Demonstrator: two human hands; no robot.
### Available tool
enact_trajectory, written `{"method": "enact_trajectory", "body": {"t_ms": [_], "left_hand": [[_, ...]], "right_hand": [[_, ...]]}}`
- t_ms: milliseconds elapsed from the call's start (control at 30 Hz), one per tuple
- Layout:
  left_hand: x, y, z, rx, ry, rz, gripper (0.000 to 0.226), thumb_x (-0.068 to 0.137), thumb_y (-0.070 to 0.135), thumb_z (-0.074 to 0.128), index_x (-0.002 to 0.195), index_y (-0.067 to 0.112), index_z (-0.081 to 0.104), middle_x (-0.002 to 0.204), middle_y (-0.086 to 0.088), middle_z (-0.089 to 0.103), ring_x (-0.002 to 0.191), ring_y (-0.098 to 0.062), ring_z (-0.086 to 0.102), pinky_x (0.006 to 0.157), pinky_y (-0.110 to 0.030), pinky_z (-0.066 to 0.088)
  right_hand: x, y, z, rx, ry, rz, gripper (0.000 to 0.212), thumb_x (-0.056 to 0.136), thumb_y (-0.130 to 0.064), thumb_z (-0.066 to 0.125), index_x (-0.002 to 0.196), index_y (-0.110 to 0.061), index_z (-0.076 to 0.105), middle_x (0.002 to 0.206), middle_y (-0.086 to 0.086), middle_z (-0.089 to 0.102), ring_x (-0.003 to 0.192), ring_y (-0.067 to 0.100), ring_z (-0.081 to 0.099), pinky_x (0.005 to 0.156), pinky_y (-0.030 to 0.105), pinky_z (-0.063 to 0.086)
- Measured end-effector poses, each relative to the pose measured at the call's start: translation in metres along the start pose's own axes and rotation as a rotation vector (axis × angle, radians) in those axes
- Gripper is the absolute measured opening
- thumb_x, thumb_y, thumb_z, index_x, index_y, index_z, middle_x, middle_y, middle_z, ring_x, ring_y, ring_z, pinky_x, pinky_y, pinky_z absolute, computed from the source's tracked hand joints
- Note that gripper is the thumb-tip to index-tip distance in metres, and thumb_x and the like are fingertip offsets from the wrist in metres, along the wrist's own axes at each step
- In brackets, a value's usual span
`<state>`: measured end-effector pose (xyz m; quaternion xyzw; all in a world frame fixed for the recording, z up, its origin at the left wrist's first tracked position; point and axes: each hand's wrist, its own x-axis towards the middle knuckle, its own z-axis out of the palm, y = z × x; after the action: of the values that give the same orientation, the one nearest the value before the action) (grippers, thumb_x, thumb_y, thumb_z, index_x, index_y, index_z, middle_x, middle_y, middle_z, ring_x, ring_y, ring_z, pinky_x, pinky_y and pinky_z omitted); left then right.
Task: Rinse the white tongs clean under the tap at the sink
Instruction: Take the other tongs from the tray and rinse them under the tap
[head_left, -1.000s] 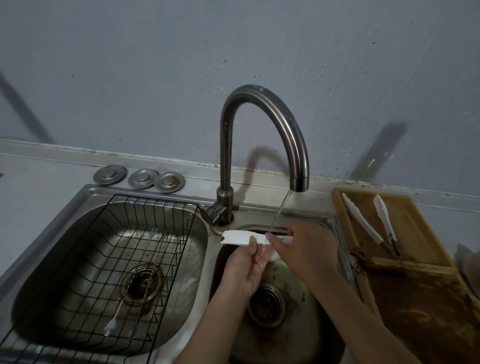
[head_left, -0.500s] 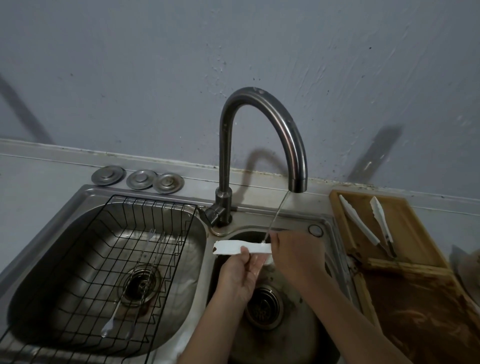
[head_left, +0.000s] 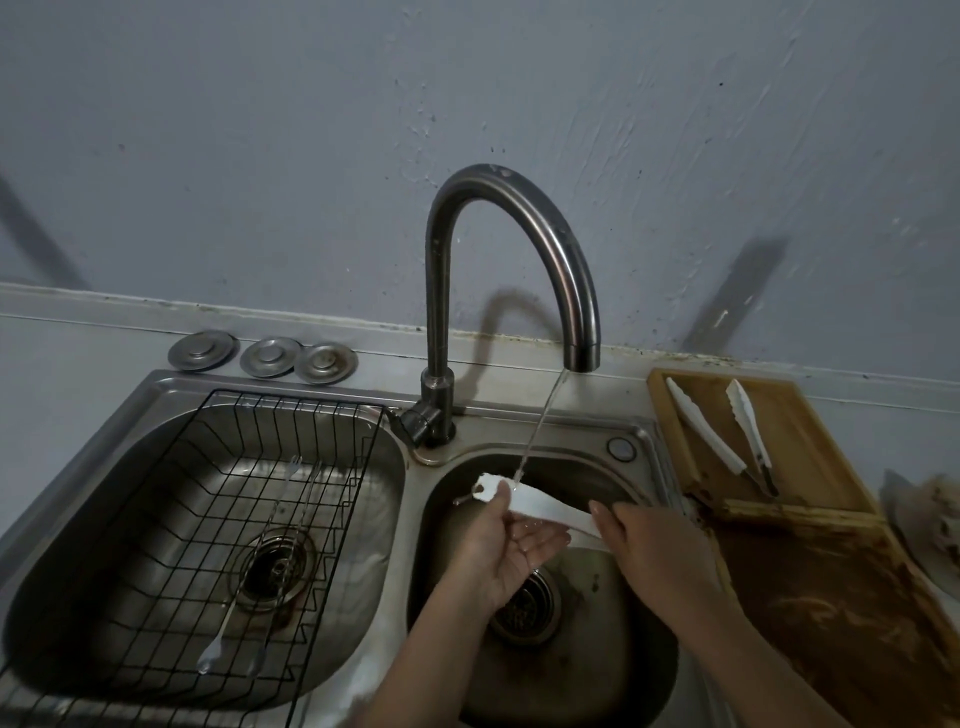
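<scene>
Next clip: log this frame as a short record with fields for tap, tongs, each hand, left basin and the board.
tap: tap running, thin stream landing on the tongs
tongs: white tongs held across the right basin, under the stream
left hand: left hand palm up beneath the tongs, thumb on top near their left end
right hand: right hand grips the tongs' right end
left basin: wire rack holding two long utensils
board: wooden board right of the sink, second tongs lying on it

Dim, wide-angle bowed edges; tap shadow on wall, right edge perhaps motion-blurred.
</scene>
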<state>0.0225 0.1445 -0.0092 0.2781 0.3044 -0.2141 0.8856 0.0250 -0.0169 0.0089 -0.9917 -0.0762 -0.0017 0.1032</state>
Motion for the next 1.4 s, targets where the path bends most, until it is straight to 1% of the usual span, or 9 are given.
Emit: {"method": "enact_trajectory", "body": {"t_ms": [233,400,500,633,767,900,1033,1200,1400], "left_hand": [[0.013,-0.012,0.007,-0.141,-0.013,-0.097,0.077,0.093,0.060,0.025,0.133,-0.003,0.044,0.121,-0.034,0.057,0.090,-0.039,0.063,0.054,-0.041,0.060],[0.015,-0.017,0.009,0.014,-0.012,-0.068,0.075,0.093,0.058,0.032,0.127,-0.008,0.045,0.075,-0.033,0.068,0.079,-0.036,0.066,0.075,-0.043,0.056],[0.017,-0.009,0.003,0.076,0.056,-0.045,0.049,0.095,0.045,0.042,0.111,-0.001,0.047,0.085,-0.026,0.069,0.094,-0.039,0.066,0.071,-0.043,0.058],[0.027,0.000,-0.003,-0.136,0.073,-0.082,0.069,0.095,0.053,0.032,0.123,-0.007,0.049,0.080,-0.029,0.070,0.059,-0.032,0.072,0.052,-0.037,0.060],[0.025,-0.008,0.003,-0.261,0.067,-0.028,0.050,0.097,0.044,0.038,0.117,-0.002,0.046,0.098,-0.030,0.062,0.062,-0.036,0.072,0.050,-0.043,0.060],[0.016,-0.015,0.007,-0.306,0.076,0.010,0.030,0.099,0.028,0.042,0.113,0.002,0.045,0.115,-0.030,0.058,0.088,-0.036,0.065,0.063,-0.048,0.058],[0.011,-0.011,0.009,-0.258,0.133,0.005,0.030,0.099,0.028,0.040,0.092,0.000,0.050,0.095,-0.024,0.057,0.085,-0.032,0.059,0.099,-0.055,0.045],[0.031,0.004,0.011,-0.217,0.222,0.070,0.017,0.098,0.020,0.045,0.099,0.005,0.054,0.087,-0.012,0.055,0.082,-0.024,0.054,0.096,-0.048,0.041],[0.038,0.015,0.009,-0.258,0.175,0.191,0.020,0.099,0.018,0.043,0.099,0.002,0.055,0.083,-0.009,0.053,0.073,-0.015,0.052,0.078,-0.031,0.047]], "right_hand": [[-0.019,0.023,0.007,0.039,0.051,0.106,0.046,0.096,-0.045,0.028,0.056,-0.028,0.044,0.049,-0.005,0.048,0.046,0.002,0.049,0.054,0.017,0.033],[-0.021,0.024,0.004,-0.053,0.058,0.096,0.045,0.095,-0.047,0.026,0.056,-0.030,0.037,0.050,-0.006,0.045,0.046,0.003,0.045,0.050,0.017,0.030],[-0.022,0.023,0.003,-0.086,0.038,0.051,0.044,0.095,-0.048,0.028,0.055,-0.030,0.033,0.049,-0.005,0.042,0.044,0.005,0.042,0.045,0.017,0.028],[-0.023,0.018,0.004,-0.070,0.055,0.079,0.043,0.094,-0.049,0.026,0.058,-0.030,0.038,0.052,-0.005,0.049,0.050,0.005,0.053,0.050,0.021,0.044],[-0.019,0.015,0.004,-0.018,0.051,0.083,0.042,0.095,-0.048,0.026,0.060,-0.031,0.041,0.053,-0.006,0.049,0.051,0.004,0.053,0.053,0.021,0.044],[-0.016,0.014,0.006,-0.047,0.077,0.068,0.042,0.095,-0.049,0.025,0.061,-0.031,0.041,0.052,-0.006,0.048,0.049,0.003,0.050,0.051,0.018,0.042],[-0.019,0.014,0.007,-0.113,0.087,0.026,0.040,0.095,-0.049,0.026,0.068,-0.030,0.047,0.060,-0.006,0.056,0.055,0.004,0.052,0.054,0.017,0.041],[-0.025,-0.003,0.022,-0.133,0.221,-0.142,0.026,0.078,-0.044,0.054,0.068,-0.023,0.067,0.076,-0.005,0.060,0.071,0.010,0.055,0.053,0.017,0.039],[-0.017,-0.007,0.017,0.400,-0.047,0.232,0.062,0.082,-0.055,0.054,0.130,-0.020,0.035,0.120,-0.004,0.050,0.096,0.010,0.056,0.073,0.022,0.043]]}}
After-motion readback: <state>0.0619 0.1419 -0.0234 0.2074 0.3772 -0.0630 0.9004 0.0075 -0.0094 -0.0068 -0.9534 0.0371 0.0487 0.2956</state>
